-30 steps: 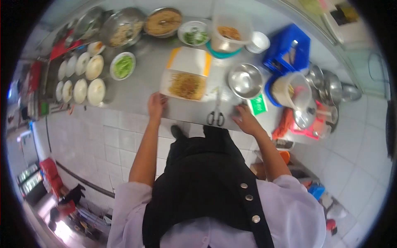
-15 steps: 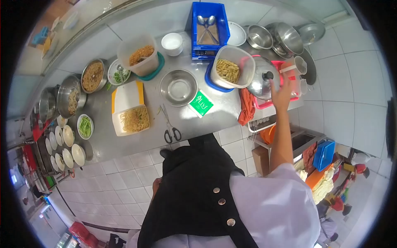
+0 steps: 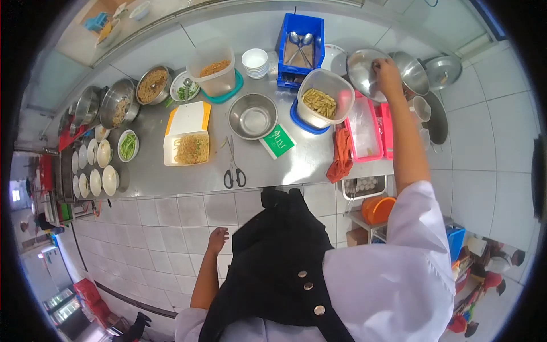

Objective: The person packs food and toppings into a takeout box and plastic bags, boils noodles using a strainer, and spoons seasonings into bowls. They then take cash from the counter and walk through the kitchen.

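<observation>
My right hand (image 3: 387,75) is closed on the knob of a round metal lid (image 3: 361,67), held above the back right of the counter. Below it is a pink-rimmed tray (image 3: 363,130), its inside whitish. My left hand (image 3: 217,239) hangs beside my apron, in front of the counter edge, with its fingers curled and nothing visible in them. A takeaway box (image 3: 188,122) with noodles (image 3: 192,149) stands open on the counter. Black-handled scissors (image 3: 234,172) lie to its right, near a metal bowl (image 3: 253,116) and a green packet (image 3: 278,141).
A tub of pickled strips (image 3: 320,102), an orange cloth (image 3: 340,155) and a blue cutlery bin (image 3: 302,43) are at the right. Small white bowls (image 3: 110,180) and metal bowls of food (image 3: 119,105) line the left.
My right hand has moved from the counter edge to the lid and lifted it off the pink tray towards the back. My left hand has left the counter. The view has shifted right.
</observation>
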`<action>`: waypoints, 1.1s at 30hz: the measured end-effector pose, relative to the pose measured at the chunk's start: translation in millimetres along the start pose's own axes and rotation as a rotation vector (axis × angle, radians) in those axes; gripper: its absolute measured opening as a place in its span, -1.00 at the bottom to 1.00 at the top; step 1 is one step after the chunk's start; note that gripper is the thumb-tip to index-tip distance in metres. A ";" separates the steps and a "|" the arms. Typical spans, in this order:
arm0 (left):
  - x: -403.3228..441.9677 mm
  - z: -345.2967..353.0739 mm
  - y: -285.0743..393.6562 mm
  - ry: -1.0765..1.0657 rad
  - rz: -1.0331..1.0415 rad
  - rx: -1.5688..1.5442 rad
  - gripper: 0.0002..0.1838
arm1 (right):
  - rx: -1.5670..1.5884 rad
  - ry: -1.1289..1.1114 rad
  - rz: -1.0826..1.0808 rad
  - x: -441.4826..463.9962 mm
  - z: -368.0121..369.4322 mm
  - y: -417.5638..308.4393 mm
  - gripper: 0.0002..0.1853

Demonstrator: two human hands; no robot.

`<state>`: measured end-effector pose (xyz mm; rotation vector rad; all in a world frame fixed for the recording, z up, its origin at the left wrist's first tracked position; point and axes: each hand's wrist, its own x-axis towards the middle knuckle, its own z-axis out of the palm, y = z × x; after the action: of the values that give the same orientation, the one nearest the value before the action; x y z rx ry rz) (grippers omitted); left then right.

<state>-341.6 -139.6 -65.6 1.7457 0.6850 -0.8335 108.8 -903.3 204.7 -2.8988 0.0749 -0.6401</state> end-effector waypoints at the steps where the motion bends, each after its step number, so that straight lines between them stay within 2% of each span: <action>1: -0.9 8.8 -1.3 0.007 0.023 0.026 -0.57 | -0.028 -0.029 -0.021 17.1 9.4 -0.1 -0.73; 5: -52.3 35.6 -44.4 0.108 -0.028 -0.035 -0.58 | -0.178 -0.142 0.005 57.5 55.7 20.6 -0.64; 8: -100.1 57.2 -96.7 0.157 -0.172 -0.130 -0.60 | -0.193 -0.179 -0.179 79.0 108.3 74.1 -0.83; 10: -126.9 77.1 -143.7 0.163 -0.156 -0.188 -0.64 | -0.277 -0.271 -0.206 78.9 92.6 55.9 -0.86; 12: -164.9 103.8 -142.0 0.188 -0.166 -0.205 -0.66 | 0.017 -0.258 0.040 90.8 119.5 70.4 -0.73; 13: -174.0 116.4 -137.3 0.177 -0.226 -0.239 -0.66 | 0.017 -0.240 -0.008 94.4 130.2 66.6 -0.69; 15: -178.6 136.6 -132.1 0.152 0.038 -0.065 -0.64 | -0.040 -0.199 -0.059 78.6 120.3 80.2 -0.60; 16: -178.4 150.2 -132.0 0.116 0.172 0.024 -0.63 | -0.111 -0.265 -0.063 67.0 95.8 63.5 -0.56; 17: -178.0 162.2 -92.0 0.170 -0.112 -0.113 -0.62 | -0.019 -0.176 -0.041 61.8 93.3 64.3 -0.49; 18: -167.2 177.1 -81.9 0.209 -0.035 -0.184 -0.64 | -0.005 -0.091 -0.107 52.0 88.7 68.7 -0.51; 19: -157.0 187.3 -55.5 0.226 -0.023 -0.077 -0.66 | -0.030 0.011 -0.157 28.3 64.0 51.2 -0.54; 20: -149.6 197.7 -6.6 0.252 -0.010 0.024 -0.68 | -0.019 -0.005 -0.188 3.0 36.3 36.3 -0.59; 21: -145.8 208.2 40.5 0.259 0.114 0.103 -0.70 | -0.002 -0.024 -0.226 -23.0 8.3 22.3 -0.64; 22: -142.8 218.8 88.6 0.270 0.233 0.180 -0.72 | 0.140 -0.439 -0.034 -45.9 -18.0 13.2 -0.73; 23: -135.8 230.7 134.6 0.224 0.308 0.151 -0.74 | 0.082 -0.592 -0.296 -77.8 4.4 48.6 -0.76; 24: -130.1 244.1 177.5 0.180 0.378 0.122 -0.77 | 0.367 -0.833 -0.240 -110.0 -23.9 29.7 -0.79; 26: -120.7 273.1 256.7 0.042 0.554 0.096 -0.81 | 0.417 -1.129 -0.150 -168.8 -10.5 34.6 -0.80; 29: -115.3 316.4 352.6 -0.150 0.782 0.213 -0.81 | 0.232 -0.713 -0.425 -209.9 5.9 24.9 -0.82; 32: -90.5 361.5 403.6 -0.212 0.987 0.338 -0.82 | 0.262 -0.557 -0.499 -206.1 -8.7 8.1 -0.82; 33: -83.1 375.2 413.1 -0.186 1.003 0.356 -0.83 | 0.253 -0.575 -0.525 -208.9 -3.7 11.6 -0.84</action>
<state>-149.4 -625.4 147.4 1.9660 -0.4994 -0.3930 -82.3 -897.4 119.6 -2.7230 -0.7915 0.1434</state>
